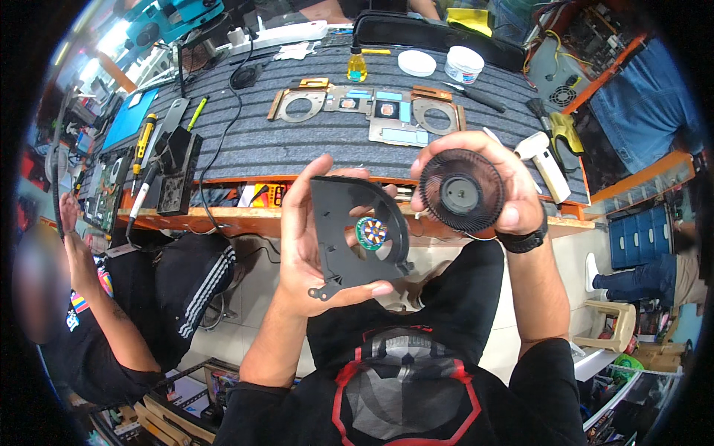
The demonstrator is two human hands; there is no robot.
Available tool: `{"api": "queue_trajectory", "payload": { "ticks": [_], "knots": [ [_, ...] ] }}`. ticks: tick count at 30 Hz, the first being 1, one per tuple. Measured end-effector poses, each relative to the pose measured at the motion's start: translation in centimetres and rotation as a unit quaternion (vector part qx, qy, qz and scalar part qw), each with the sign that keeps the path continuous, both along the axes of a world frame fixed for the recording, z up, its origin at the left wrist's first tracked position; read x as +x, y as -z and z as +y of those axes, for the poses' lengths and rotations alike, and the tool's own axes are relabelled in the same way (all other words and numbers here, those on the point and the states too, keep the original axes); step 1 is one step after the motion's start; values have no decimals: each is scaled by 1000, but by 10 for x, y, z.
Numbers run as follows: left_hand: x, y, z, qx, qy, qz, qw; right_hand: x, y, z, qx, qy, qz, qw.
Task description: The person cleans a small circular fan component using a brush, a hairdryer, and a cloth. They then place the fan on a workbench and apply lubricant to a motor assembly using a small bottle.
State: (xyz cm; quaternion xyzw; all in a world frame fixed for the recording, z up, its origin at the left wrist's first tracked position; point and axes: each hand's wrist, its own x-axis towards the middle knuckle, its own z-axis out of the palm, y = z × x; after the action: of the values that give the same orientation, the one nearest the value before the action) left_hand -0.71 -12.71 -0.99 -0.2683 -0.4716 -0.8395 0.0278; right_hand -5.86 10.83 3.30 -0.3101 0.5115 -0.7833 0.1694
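Head camera looked down on two bare hands raised in front of the workbench [245, 215]. The left hand [305, 245] was closed around a black fan housing [357, 234], thumb under its lower edge and fingers behind its 9 o'clock side; a small round stator with copper coils [370, 232] sat at the housing's centre. The right hand [506, 186], with a dark watch [524, 240] on the wrist, gripped a black fan impeller [461, 191] by its outer ring, fingertips spread around the rim. The impeller was at about 2 o'clock from the housing, close beside it but apart.

Both parts looked like thin plastic, so I judged them light and rather stiff. The many fine blades of the impeller seemed fragile and would bend if pressed; the solid centre hub or a gentle hold on the rim appeared to be the safer place. The housing could be held by its flat edge or by the mounting tab, away from the coils.

At 12 o'clock on the grey mat [297, 141] lay a metal heatsink assembly [372, 111], a white jar [464, 65] and a small yellow bottle [357, 67]. At 9 o'clock another person's arm [97, 290] was visible.
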Motion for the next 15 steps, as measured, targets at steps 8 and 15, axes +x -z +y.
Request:
{"api": "queue_trajectory", "payload": {
  "ticks": [8, 15],
  "knots": [
    [1, -2, -1, -10, -3, -32, 999, 0, 4, 1, 9, 3, -33, 999],
    [6, -6, 0, -77, -42, 7, 996, 5, -9, 1, 123, 45, 56, 990]
  ]
}}
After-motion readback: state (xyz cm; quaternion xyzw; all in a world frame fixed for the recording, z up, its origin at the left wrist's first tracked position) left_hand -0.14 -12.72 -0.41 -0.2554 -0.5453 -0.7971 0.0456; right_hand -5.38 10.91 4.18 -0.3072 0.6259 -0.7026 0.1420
